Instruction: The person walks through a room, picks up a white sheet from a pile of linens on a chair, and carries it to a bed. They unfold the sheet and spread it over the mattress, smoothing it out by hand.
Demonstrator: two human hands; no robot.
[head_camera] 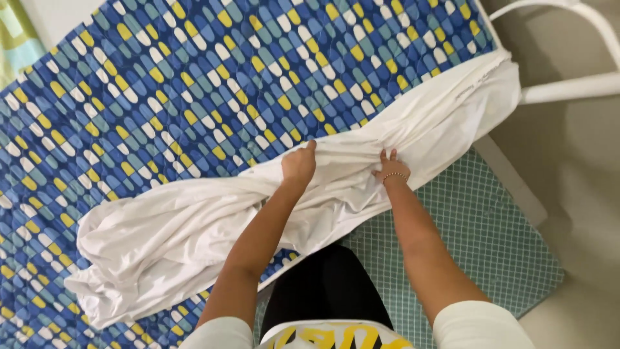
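Your left hand [298, 164] sits at the centre of the frame, fingers curled into a fist around a bunched fold of the white sheet [194, 232]. Your right hand [389, 169], just to the right of it and wearing a bead bracelet [394, 176], presses into the same cloth with its fingers buried in the folds; it looks like a grasp, though the fingertips are hidden. The 2 hands are near each other but apart.

The white sheet runs as a long crumpled band from the lower left of the frame to the upper right, lying along the near edge of the mattress [194, 84] with its blue, yellow and white patterned cover. Its lower-left end spreads wide over the pattern; its upper-right end drapes over the mattress corner, close to a white metal bed frame [568, 84].

The patterned surface above and left of the sheet lies open across the upper half of the frame. Below your right arm, a green checked mat [491, 239] covers the floor, with pale floor [581, 174] beyond its right edge.
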